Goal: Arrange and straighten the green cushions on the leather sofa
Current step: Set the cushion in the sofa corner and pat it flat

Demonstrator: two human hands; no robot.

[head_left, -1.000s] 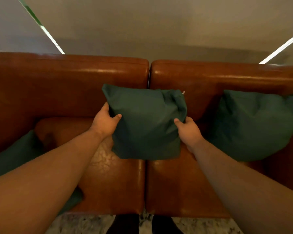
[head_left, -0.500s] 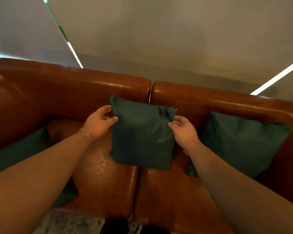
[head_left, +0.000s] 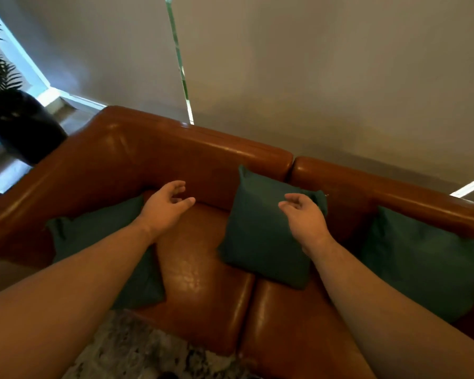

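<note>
Brown leather sofa (head_left: 197, 285), glossy, two seat pads split by a seam down the middle, backrest likewise in two sections. Grey wall (head_left: 312, 77) behind the backrest, with a thin glass strip (head_left: 179, 61) running down it. Speckled stone floor (head_left: 137, 354) below the front edge of the sofa. Dark planter (head_left: 19, 127) with palm fronds beyond the left end of the sofa.

Right green cushion (head_left: 427, 258) leaned against the backrest at the right end of the sofa, partly cut off by the right forearm. Left green cushion (head_left: 99, 233) tucked into the left back corner, largely covered by the left forearm. Middle green cushion (head_left: 260, 242) stood tilted against the backrest, astride the seat seam, one corner poking up at the backrest top.

Left hand (head_left: 166, 209) hung over the left seat pad, apart from any cushion, grip spread, fingers loosely curled, nothing held. Right hand (head_left: 303, 214) in front of the middle cushion's upper right corner, grip spread and empty; touching the fabric or not, could not tell.
</note>
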